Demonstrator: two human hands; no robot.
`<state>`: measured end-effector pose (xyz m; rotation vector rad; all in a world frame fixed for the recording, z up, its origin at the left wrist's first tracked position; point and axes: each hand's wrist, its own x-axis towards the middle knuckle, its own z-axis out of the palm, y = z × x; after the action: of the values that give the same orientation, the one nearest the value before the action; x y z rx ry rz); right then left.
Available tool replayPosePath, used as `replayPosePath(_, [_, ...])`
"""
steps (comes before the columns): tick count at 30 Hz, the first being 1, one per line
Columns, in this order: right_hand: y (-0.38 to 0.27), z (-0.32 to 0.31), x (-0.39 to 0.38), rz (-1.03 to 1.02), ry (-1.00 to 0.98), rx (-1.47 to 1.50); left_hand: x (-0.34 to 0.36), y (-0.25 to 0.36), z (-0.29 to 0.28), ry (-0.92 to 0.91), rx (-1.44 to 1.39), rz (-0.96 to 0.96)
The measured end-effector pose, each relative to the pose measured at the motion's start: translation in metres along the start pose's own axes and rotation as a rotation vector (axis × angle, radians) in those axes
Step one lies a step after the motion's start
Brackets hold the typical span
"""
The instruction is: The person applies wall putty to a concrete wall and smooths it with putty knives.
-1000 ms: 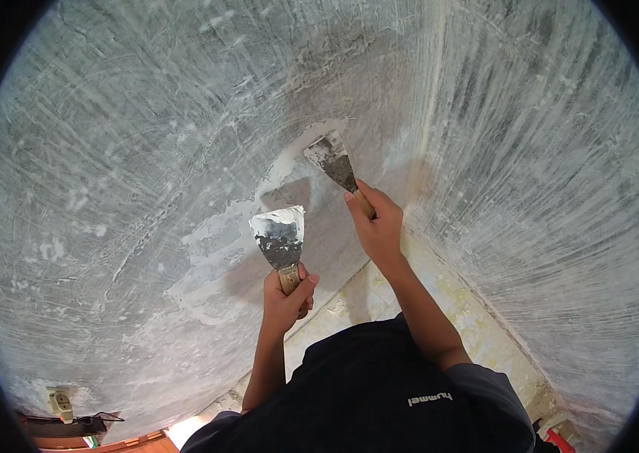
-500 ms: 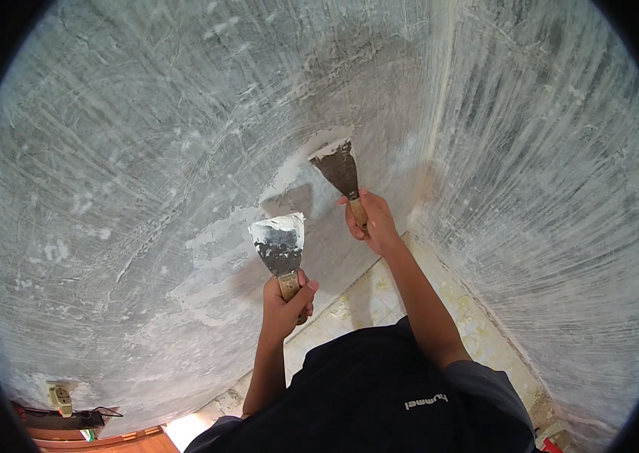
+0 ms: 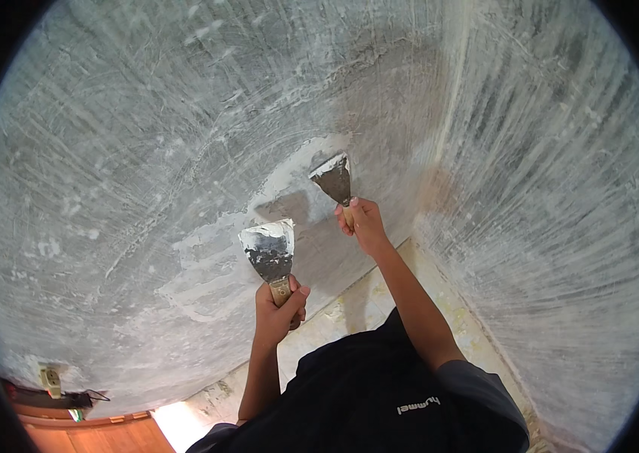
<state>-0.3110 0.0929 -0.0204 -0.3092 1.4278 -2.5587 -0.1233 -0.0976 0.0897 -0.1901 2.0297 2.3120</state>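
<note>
My left hand (image 3: 280, 308) is closed round the wooden handle of a putty knife (image 3: 268, 253), its dark blade pointing up and coated with white filler along the wide edge. Higher and to the right, my right hand (image 3: 365, 223) grips a second putty knife (image 3: 333, 181). That blade is dark brown with a white strip of filler at its edge, and it is at the wall, though whether it touches cannot be made out. Pale, smooth patches of filler (image 3: 289, 175) run diagonally across the grey wall (image 3: 146, 136) beside both blades.
At the right, a second streaked grey wall (image 3: 546, 189) meets the first in a corner (image 3: 440, 136). A light, stained tiled floor (image 3: 357, 302) lies below. Low on the left are a wall socket (image 3: 51, 381) with dark cables and an orange-brown wooden surface (image 3: 101, 436).
The right putty knife has come down the wall a little, and the filler patch above it shows more fully. My left hand with its knife has shifted slightly left and down; the view has also moved.
</note>
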Motion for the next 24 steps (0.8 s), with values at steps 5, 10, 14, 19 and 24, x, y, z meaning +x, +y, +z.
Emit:
replayPosePath(5, [-0.047, 0.018, 0.012, -0.048, -0.076, 0.007, -0.001, -0.017, 0.025, 0.107, -0.011, 0.095])
replayPosePath(10, [-0.042, -0.046, 0.001, 0.018, -0.204, -0.184, 0.012, -0.033, 0.081, 0.311, -0.160, 0.128])
replayPosePath(14, [-0.073, -0.113, -0.018, 0.020, -0.158, -0.282, 0.022, -0.042, 0.133, 0.435, -0.331, 0.276])
replayPosePath(19, [-0.169, -0.117, 0.005, -0.623, -0.317, -0.928, 0.021, -0.044, 0.175, 0.565, -0.398, 0.351])
replayPosePath(24, [-0.186, -0.115, 0.027, -0.830, -0.358, -1.254, 0.015, -0.062, 0.192, 0.667, -0.493, 0.389])
